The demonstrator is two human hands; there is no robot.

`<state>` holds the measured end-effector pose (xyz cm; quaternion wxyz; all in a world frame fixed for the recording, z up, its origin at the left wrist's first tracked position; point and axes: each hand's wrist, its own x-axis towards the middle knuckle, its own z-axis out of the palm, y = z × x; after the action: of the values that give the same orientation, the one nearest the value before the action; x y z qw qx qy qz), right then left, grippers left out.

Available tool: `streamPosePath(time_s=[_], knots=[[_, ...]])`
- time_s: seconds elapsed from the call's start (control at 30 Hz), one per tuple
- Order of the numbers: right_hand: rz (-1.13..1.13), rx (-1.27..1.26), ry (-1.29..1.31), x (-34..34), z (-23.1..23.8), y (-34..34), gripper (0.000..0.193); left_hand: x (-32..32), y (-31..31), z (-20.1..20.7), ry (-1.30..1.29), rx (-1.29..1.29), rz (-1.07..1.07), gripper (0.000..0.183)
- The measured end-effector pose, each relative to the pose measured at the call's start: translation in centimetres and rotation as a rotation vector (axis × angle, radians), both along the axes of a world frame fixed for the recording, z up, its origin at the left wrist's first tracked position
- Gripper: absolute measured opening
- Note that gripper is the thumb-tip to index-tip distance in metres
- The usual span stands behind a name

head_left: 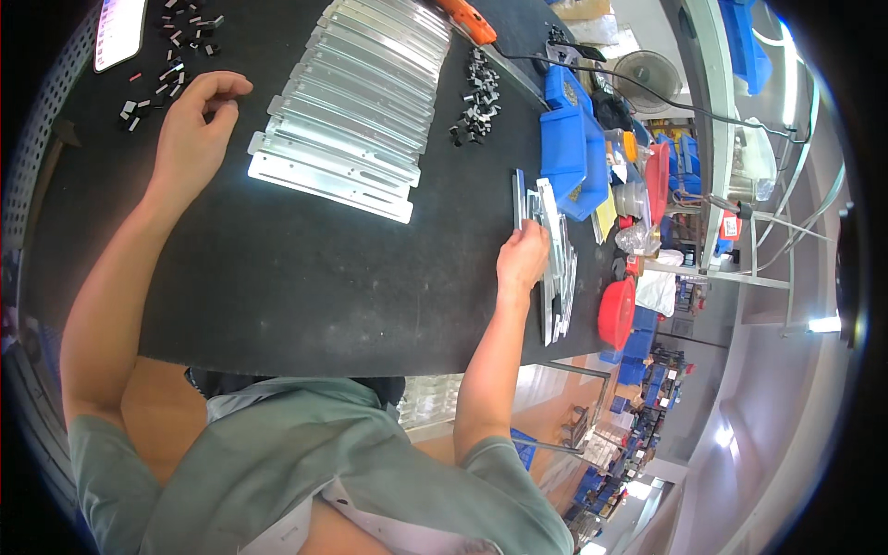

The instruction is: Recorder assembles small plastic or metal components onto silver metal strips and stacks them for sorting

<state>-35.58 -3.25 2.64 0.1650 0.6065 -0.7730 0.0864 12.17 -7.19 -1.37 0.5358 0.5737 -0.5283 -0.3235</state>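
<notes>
My left hand point(196, 137) hovers over the black table, its fingers loosely curved and the thumb apart from them, with nothing seen in it. To its right lies a row of silver slotted metal strips point(333, 191), set side by side and running away from me. My right hand point(524, 255) is at the right side of the table, its fingers closed at the edge of a pile of similar metal strips point(555, 268). It grips a metal strip there, though the fingertips are partly hidden. Small black pieces lie scattered in a left cluster point(176, 69) and a right cluster point(476, 97).
A phone point(118, 32) lies at the far left. An orange tool point(469, 20) with a black cable rests beyond the strips. Blue bins point(566, 148) and a red bowl point(617, 314) line the right edge. A fan point(647, 78) stands behind them.
</notes>
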Motion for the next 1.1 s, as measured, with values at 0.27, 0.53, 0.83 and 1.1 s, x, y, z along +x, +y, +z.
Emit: streamPosePath(time_s=[0.27, 0.53, 0.83, 1.1], knots=[[-0.058, 0.081, -0.829, 0.7, 1.0, 5.9, 0.020, 0.4, 0.3, 0.3, -0.056, 0.040, -0.033, 0.024], [0.259, 0.144, -0.600, 7.3, 3.0, 6.8, 0.010, 0.1, 0.1, 0.1, -0.104, -0.067, -0.045, 0.025], [0.437, 0.260, -0.476, 12.1, 2.8, 8.4, 0.034, -0.1, 0.7, 0.9, -0.081, 0.005, -0.029, 0.019], [0.633, 0.225, -0.546, 14.3, 3.0, 9.6, 0.036, -0.4, 0.9, 1.6, -0.178, 0.023, -0.061, 0.018]])
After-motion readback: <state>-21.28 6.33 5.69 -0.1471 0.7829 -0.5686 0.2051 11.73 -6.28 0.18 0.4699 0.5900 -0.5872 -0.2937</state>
